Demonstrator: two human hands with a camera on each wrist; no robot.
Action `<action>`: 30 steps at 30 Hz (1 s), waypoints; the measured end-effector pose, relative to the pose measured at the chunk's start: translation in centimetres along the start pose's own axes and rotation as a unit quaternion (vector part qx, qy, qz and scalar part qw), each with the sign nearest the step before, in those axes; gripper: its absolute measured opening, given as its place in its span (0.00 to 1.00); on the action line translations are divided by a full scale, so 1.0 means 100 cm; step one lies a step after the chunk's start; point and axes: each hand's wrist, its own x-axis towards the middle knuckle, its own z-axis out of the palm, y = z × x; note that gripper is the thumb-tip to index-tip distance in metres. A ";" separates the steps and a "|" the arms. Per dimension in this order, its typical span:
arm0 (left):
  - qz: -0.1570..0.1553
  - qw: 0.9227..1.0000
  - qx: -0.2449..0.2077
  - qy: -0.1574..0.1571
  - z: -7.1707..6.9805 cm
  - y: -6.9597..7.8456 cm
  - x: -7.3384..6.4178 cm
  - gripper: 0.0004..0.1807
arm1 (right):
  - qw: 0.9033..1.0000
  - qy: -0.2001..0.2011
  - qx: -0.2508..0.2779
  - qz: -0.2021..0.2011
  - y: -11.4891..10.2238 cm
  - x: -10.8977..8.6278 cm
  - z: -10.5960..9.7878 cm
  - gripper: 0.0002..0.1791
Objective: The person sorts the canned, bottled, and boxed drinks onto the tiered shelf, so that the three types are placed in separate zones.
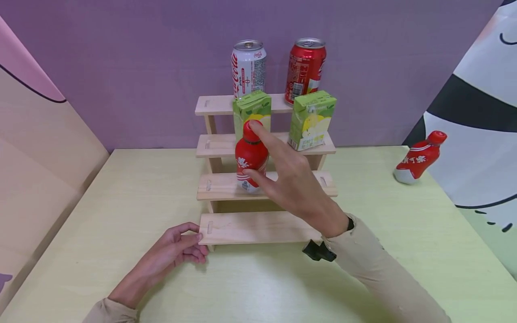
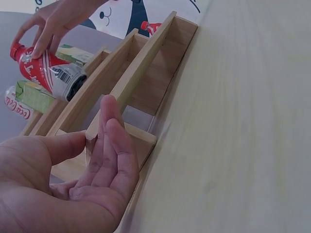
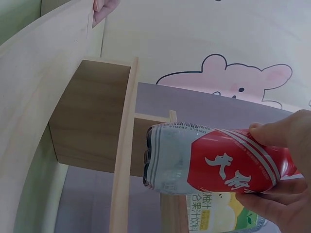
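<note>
My right hand (image 1: 296, 181) grips a small red-and-white drink bottle (image 1: 251, 154) with a red cap, fingers near the cap and thumb on its side. The bottle's base is close over the second-lowest board of a four-tier wooden display rack (image 1: 258, 228). In the right wrist view the bottle's label (image 3: 233, 162) faces the camera. My left hand (image 1: 171, 251) pinches the left end of the rack's lowest board between thumb and fingers, as the left wrist view shows from close up.
On the top tier stand a white Coca-Cola can (image 1: 249, 69) and a red can (image 1: 305, 69). Two green juice cartons, one on the left (image 1: 258, 105) and one on the right (image 1: 312, 121), occupy the tier below. Another red bottle (image 1: 420, 158) stands, tilted in view, at the table's right.
</note>
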 end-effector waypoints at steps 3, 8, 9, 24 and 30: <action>0.000 1.000 0.000 0.000 0.000 0.000 0.000 0.14 | 1.000 0.000 0.005 0.005 0.001 0.001 0.004 0.48; 0.000 1.000 -0.002 -0.002 0.000 0.000 0.000 0.13 | 0.999 -0.006 0.026 0.023 0.005 -0.001 0.010 0.48; 0.000 1.000 -0.002 -0.003 0.000 -0.001 0.000 0.13 | 0.999 -0.008 0.031 0.025 0.005 -0.001 0.011 0.49; -0.007 1.000 0.006 0.008 0.000 0.001 0.000 0.15 | 0.999 -0.037 0.005 0.035 0.007 -0.002 0.014 0.52; -0.007 1.000 -0.001 0.006 0.001 0.001 0.000 0.14 | 0.999 -0.027 -0.013 0.026 0.005 -0.005 0.009 0.49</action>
